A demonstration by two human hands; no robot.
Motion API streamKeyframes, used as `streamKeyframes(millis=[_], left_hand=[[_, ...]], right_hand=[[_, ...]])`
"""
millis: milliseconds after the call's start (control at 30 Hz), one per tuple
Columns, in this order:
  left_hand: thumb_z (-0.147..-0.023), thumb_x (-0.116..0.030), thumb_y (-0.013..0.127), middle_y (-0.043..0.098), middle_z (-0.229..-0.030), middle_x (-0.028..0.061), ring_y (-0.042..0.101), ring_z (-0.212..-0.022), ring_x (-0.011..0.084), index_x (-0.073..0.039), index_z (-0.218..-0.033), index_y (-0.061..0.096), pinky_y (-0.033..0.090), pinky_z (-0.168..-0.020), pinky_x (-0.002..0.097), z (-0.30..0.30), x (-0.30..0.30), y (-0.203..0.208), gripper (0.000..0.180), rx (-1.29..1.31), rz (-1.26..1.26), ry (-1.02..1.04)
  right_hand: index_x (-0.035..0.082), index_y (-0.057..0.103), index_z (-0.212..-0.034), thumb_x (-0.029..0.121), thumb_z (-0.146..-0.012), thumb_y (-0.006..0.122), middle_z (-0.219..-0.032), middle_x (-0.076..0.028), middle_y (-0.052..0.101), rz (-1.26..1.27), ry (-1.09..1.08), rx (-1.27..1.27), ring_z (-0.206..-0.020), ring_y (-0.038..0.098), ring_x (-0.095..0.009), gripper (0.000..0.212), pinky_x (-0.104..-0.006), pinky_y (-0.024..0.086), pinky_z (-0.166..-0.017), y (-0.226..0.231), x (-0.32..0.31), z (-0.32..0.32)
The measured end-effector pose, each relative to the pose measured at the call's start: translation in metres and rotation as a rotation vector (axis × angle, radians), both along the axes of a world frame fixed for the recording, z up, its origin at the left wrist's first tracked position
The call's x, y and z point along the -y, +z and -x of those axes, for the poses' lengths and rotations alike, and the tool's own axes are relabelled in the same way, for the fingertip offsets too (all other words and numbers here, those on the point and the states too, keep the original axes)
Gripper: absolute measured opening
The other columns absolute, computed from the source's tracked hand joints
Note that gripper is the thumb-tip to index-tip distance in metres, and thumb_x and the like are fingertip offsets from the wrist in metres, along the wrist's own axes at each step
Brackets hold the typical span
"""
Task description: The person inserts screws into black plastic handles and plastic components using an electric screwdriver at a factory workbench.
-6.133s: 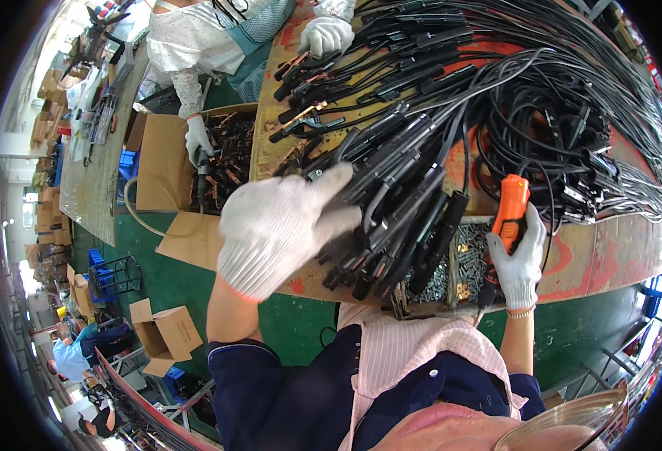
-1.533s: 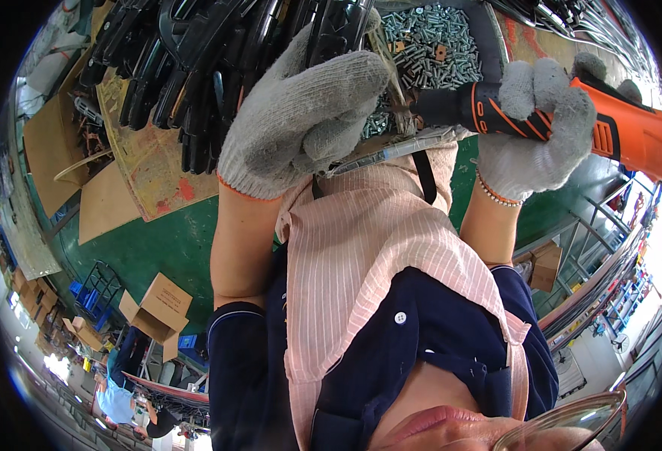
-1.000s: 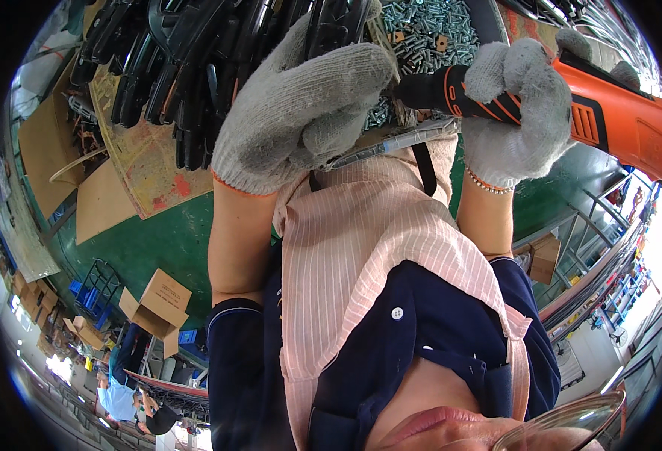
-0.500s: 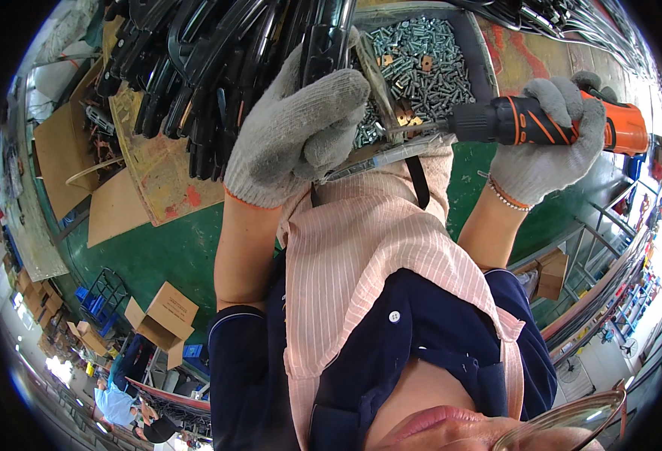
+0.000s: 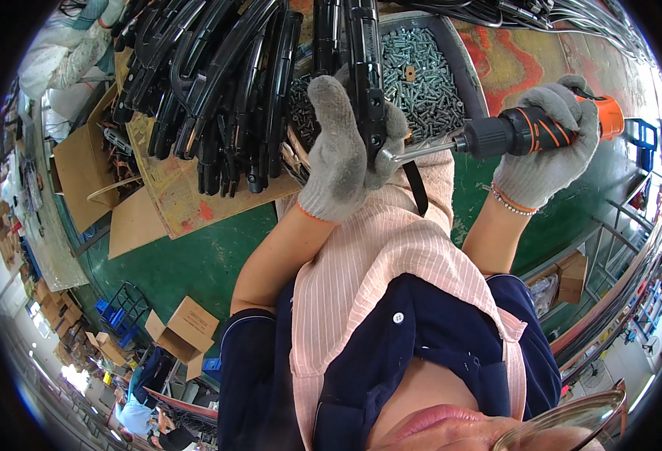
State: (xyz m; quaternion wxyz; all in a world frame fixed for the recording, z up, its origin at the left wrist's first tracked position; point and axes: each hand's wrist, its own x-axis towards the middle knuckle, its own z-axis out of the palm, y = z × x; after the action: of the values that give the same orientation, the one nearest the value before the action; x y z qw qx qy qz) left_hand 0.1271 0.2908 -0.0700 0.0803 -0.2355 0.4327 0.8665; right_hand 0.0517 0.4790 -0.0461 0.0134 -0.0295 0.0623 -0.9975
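My left hand [image 5: 336,154], in a grey knit glove, is closed round the lower end of a black metal tube-like part [image 5: 365,64]. Its thumb lies on the left of the part and its fingertips on the right. My right hand [image 5: 549,143], gloved too, grips an orange and black power screwdriver [image 5: 522,131] by its body. The long metal bit [image 5: 428,150] points left, its tip beside my left fingertips and the end of the part. Whether a screw sits on the tip, I cannot tell for sure. Behind my left hand, a grey bin [image 5: 470,79] holds many loose screws [image 5: 421,75].
Many black metal parts [image 5: 218,83] lie piled on the worn wooden table [image 5: 188,203] to the left. Thin dark rods or cables [image 5: 564,26] lie at the far right. Open cardboard boxes [image 5: 184,327] stand around on the green floor. Other people [image 5: 135,413] are at lower left.
My left hand has moved right, bringing the end of the black part over the bin's near side. The screwdriver's bit now meets the left fingertips; the clear strip below the bin no longer shows.
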Motion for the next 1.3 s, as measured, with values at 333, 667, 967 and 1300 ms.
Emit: streamKeyframes(millis=[333,667,967,1300], left_hand=[[-0.083,-0.081,0.033,0.059,-0.068,0.0036,0.049,-0.043,0.0096,-0.015,-0.109,0.048,0.038,-0.036,0.0200,-0.001,0.000,-0.007,0.072,-0.009,-0.025,-0.010],[-0.087,-0.073,0.046,0.058,-0.071,0.0008,0.050,-0.045,0.0082,-0.015,-0.105,0.054,0.037,-0.036,0.0206,0.006,-0.017,-0.006,0.062,0.111,-0.078,0.060],[-0.094,-0.062,0.046,0.056,-0.078,0.0008,0.050,-0.049,0.0062,-0.023,-0.138,0.029,0.041,-0.038,0.0183,0.010,-0.025,-0.015,0.061,0.057,-0.108,-0.022],[-0.080,-0.079,0.049,0.056,-0.068,0.0013,0.050,-0.051,0.0086,-0.009,-0.084,0.057,0.041,-0.044,0.0195,0.006,-0.028,-0.029,0.070,0.145,-0.086,0.028]], right_hand=[[0.001,0.049,-0.107,0.005,-0.087,0.062,-0.072,0.000,0.048,-0.236,-0.163,0.006,-0.062,0.051,-0.010,0.024,-0.0235,0.050,-0.065,-0.002,0.008,0.000],[0.019,0.056,-0.113,0.002,-0.082,0.066,-0.070,0.005,0.049,-0.398,-0.129,-0.349,-0.060,0.050,-0.007,0.037,-0.0178,0.050,-0.067,0.031,-0.003,-0.027],[0.019,0.054,-0.116,0.003,-0.082,0.065,-0.075,0.003,0.051,-0.547,-0.205,-0.427,-0.058,0.049,-0.007,0.039,-0.0184,0.049,-0.061,0.037,-0.007,-0.041],[0.013,0.043,-0.125,-0.001,-0.085,0.057,-0.068,-0.006,0.049,-0.767,-0.255,-0.496,-0.048,0.049,-0.019,0.045,-0.0275,0.043,-0.040,0.034,0.026,-0.026]])
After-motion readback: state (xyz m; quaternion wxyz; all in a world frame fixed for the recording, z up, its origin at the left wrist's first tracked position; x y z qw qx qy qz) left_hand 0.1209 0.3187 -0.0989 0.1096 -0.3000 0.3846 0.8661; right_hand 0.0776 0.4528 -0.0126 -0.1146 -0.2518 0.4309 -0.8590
